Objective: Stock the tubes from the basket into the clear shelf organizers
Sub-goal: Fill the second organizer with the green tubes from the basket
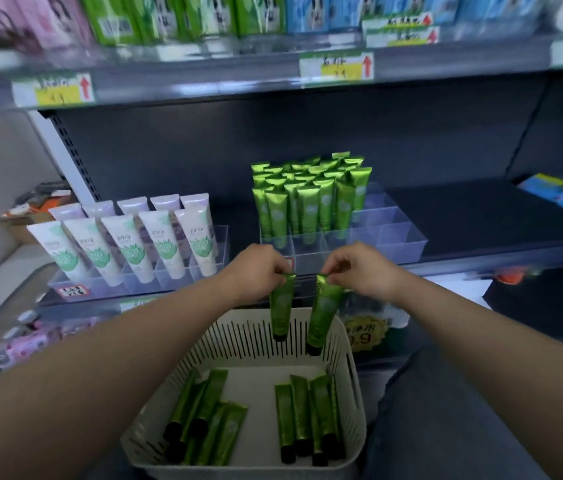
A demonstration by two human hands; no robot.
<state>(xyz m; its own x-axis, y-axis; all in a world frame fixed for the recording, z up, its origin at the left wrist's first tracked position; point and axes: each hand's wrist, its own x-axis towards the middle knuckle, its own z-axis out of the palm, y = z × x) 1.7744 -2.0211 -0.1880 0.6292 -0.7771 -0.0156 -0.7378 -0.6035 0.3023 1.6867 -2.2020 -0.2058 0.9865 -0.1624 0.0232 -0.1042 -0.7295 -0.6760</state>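
Green, glossy tubes are held, one per hand, just above the far wall of the white slotted basket [238,344]. The left-hand tube [280,306] is pinched at its crimped end by the left hand [259,268]; the right-hand tube [323,315] is pinched the same way by the right hand [366,268]. Both tubes hang with black caps down, close together but not touching. On the basket floor more tubes are laid flat in a left group [207,417] and a right group [307,415]. On the dark shelf [481,216] beyond, a clear organizer [397,239] is seen, with upright green tubes [307,202] packed into its left compartments. A second clear organizer [219,244], further left on the same shelf, is filled with white tubes [127,247] standing in two rows. Yellow price tags [337,65] are fixed to the shelf edge above.
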